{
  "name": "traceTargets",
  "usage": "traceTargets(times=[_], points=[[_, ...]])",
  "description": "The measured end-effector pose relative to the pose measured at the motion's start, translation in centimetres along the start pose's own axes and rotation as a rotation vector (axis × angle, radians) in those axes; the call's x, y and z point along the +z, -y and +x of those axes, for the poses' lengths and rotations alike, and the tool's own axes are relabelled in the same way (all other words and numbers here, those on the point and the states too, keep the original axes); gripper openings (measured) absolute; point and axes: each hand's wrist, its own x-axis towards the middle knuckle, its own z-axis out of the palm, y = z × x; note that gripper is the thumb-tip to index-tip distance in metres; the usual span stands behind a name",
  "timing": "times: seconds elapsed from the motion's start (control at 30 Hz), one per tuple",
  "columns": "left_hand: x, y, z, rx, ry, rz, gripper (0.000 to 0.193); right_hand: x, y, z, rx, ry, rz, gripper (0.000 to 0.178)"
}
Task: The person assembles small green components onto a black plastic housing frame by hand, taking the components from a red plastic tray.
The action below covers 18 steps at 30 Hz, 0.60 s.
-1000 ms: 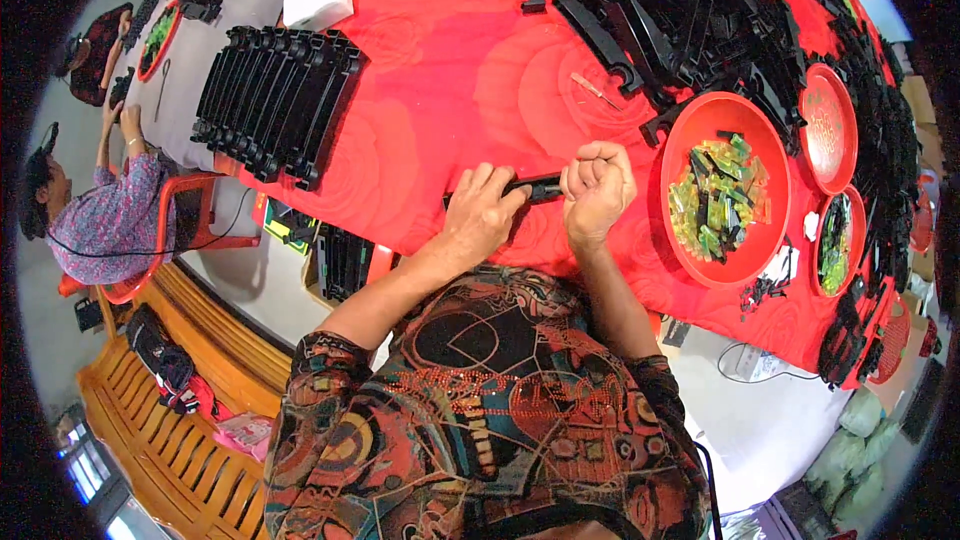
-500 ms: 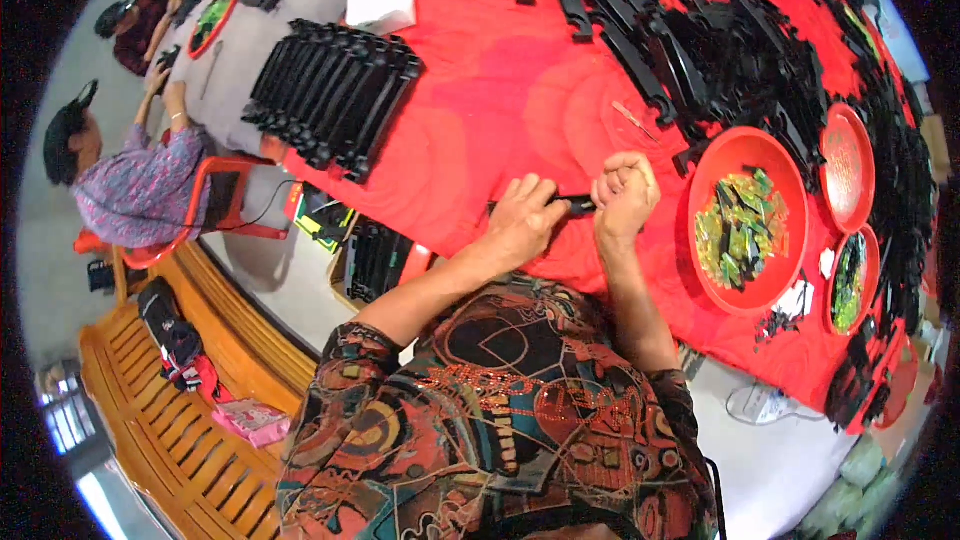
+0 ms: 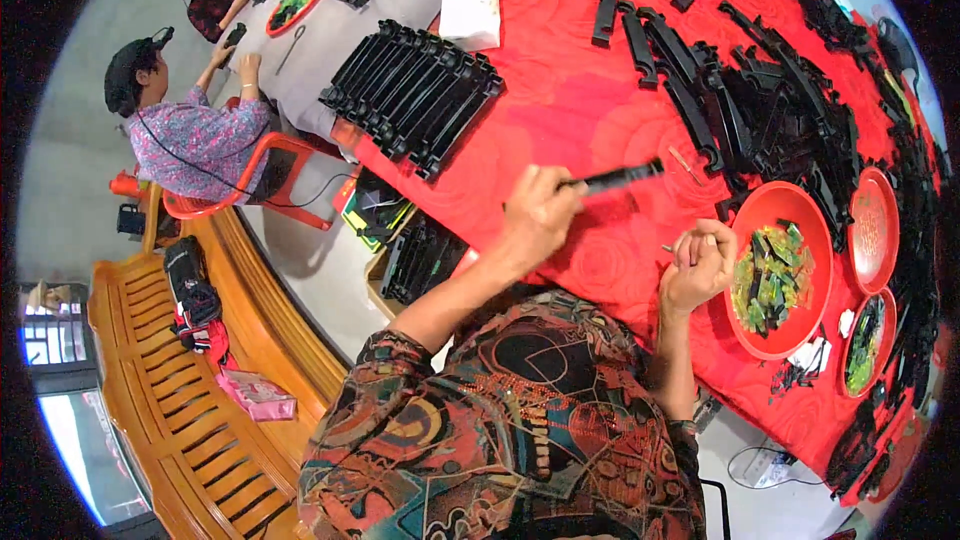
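Observation:
My left hand (image 3: 545,212) grips one end of a long black plastic bar (image 3: 628,177), which is raised above the red cloth and points to the right. The bar is slightly smeared by motion. To its right, my right hand (image 3: 700,262) is closed, apart from the bar. A short grey tip (image 3: 667,248) pokes out from its fingers, apparently of a thin tool; the rest is hidden in the fist. Close beside the right hand stands a red bowl (image 3: 765,202) with black and yellow-green scraps (image 3: 770,275) in it.
Neatly rowed black bars (image 3: 415,90) lie ahead on the left, near a white tissue pack (image 3: 470,12). A loose heap of black bars (image 3: 780,110) fills the far right. Beyond the bowl is a red plate (image 3: 873,230). Two people sit at the far left, one on a red chair (image 3: 285,175).
My hands were close together over the black bar on the cloth. Now they are apart, and the left has lifted the bar. The view has shifted, so surroundings appear farther right.

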Motion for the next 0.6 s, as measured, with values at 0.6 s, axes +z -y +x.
traceTargets(times=[0.6], points=[[-5.3, 12.1, -0.5, -0.362, -0.182, 0.77, 0.019, -1.2, -0.5, -3.3, 0.333, 0.02, -0.367, 0.015]])
